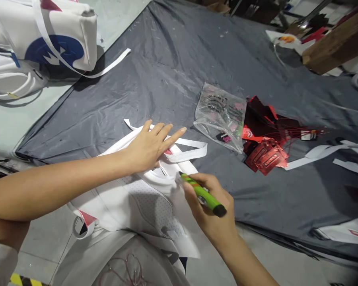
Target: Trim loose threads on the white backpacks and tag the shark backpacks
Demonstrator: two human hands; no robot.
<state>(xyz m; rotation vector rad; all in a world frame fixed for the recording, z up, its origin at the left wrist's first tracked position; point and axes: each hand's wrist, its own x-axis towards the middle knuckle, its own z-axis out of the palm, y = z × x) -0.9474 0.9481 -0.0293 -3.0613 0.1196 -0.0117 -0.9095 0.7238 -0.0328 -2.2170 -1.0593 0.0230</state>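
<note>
A white bag (113,202) with a perforated panel, white straps and red patches lies at the table edge, partly over my lap. My left hand (150,147) rests flat on its upper part, fingers spread, palm down. In my right hand (216,210) is a green marker pen (204,194) with a black end, held at a slant. The tip of the pen is close to the bag's white edging; I cannot tell whether it touches. A loose white strap (191,149) loops out past my left fingertips onto the dark cover.
A dark grey sheet (167,71) covers the table. Ahead to the right are a clear plastic pouch (219,115) and a pile of red and black tags (265,153). White straps (316,155) lie farther right. More white bags (62,28) stand at the upper left; a cardboard box (337,43) is at the upper right.
</note>
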